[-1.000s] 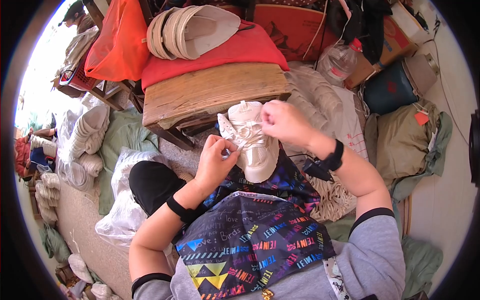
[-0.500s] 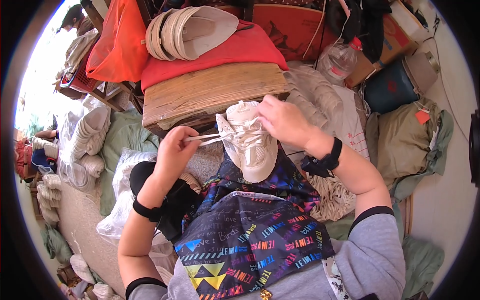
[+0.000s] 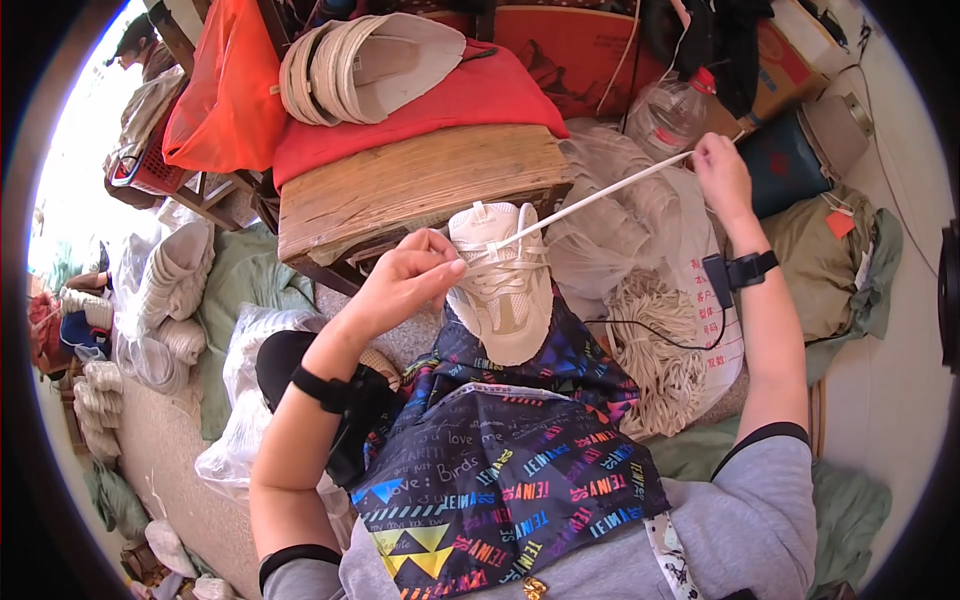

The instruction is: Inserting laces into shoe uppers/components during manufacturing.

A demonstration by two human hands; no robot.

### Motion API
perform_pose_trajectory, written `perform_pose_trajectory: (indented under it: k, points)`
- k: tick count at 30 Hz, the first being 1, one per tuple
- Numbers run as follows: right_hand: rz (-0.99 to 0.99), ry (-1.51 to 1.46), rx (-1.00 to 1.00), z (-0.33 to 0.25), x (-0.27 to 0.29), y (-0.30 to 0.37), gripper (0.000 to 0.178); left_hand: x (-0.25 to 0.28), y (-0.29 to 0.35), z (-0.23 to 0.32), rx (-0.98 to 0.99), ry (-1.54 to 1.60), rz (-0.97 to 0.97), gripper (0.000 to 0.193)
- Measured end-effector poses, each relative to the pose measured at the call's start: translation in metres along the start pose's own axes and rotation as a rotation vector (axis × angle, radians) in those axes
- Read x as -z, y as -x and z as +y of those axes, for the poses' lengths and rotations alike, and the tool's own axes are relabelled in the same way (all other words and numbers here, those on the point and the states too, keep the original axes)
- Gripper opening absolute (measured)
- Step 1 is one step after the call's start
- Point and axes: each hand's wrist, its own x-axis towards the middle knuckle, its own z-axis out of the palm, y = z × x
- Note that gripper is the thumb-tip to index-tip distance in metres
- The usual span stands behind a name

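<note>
A cream sneaker [image 3: 508,325] rests on my lap over the dark printed apron [image 3: 500,470], its toe toward me. Its laces are threaded across the front. One white shoelace [image 3: 610,192] runs taut from the top of the shoe up to the right. My right hand [image 3: 724,178] is closed on that lace, well away from the shoe, near the plastic bottle. Beside the shoe's left upper edge is my left hand [image 3: 412,278], thumb and fingers pinched together. What lies between these fingertips is hidden.
Beyond the shoe stands a wooden bench [image 3: 420,190] with a red cloth [image 3: 420,112] and stacked shoe parts [image 3: 395,65]. A bundle of laces [image 3: 650,360] lies right of my lap. An orange bag [image 3: 228,90] hangs at left; a clear bottle [image 3: 672,112] stands far right.
My right hand has moved from the shoe far out to the right, drawing the lace taut. My left hand has come right to the shoe's side; the laces stretched to it no longer show.
</note>
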Motion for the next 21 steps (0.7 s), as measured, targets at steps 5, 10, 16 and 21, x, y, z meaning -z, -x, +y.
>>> perform_pose_trajectory:
  k: [5,10,16,21]
  points:
    - [0.017,0.088,-0.159,0.056,0.019,-0.011,0.012,-0.024,-0.020,-0.021,-0.365,-0.572,0.320,0.023]
    - [0.040,0.180,-0.250,0.097,0.038,-0.015,0.013,-0.044,-0.024,-0.019,-0.396,-0.822,0.502,0.022]
    - [0.114,0.253,-0.287,0.097,0.032,-0.011,0.012,-0.051,-0.013,-0.021,-0.347,-0.667,0.562,0.020]
    - [-0.099,0.441,-0.408,0.092,0.016,-0.002,0.025,-0.033,-0.008,-0.033,-0.327,-0.490,0.633,0.027]
